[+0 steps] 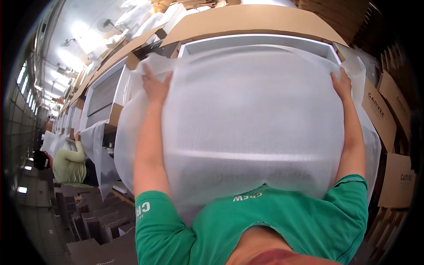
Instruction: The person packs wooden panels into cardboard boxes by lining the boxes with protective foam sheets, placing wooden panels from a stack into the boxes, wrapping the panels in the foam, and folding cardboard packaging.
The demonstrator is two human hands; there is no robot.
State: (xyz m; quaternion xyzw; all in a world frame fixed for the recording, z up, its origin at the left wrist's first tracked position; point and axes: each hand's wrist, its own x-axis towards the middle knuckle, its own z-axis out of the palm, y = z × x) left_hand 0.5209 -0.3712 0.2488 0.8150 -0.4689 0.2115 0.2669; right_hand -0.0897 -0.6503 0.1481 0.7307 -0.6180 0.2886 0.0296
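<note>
A large translucent white foam sheet (251, 106) spreads in front of me, draped over a shallow white-framed piece (260, 39) whose far rim shows beyond it. What lies under the sheet is veiled. At the sheet's far left part, my left hand (155, 85) rests with its thumb and fingers spread. My right hand (342, 85) lies along the right side by the white rim, thumb apart from the fingers. Both arms reach forward over the sheet, and loose folds of it hang outside each forearm.
An open cardboard box flap (247, 20) stands behind the white rim. To the left, another white-framed piece (105, 95) sits in cardboard, with a co-worker (70, 163) in a light green top farther along. Flat cartons (380, 115) lean at the right; dark panels (101, 223) stand lower left.
</note>
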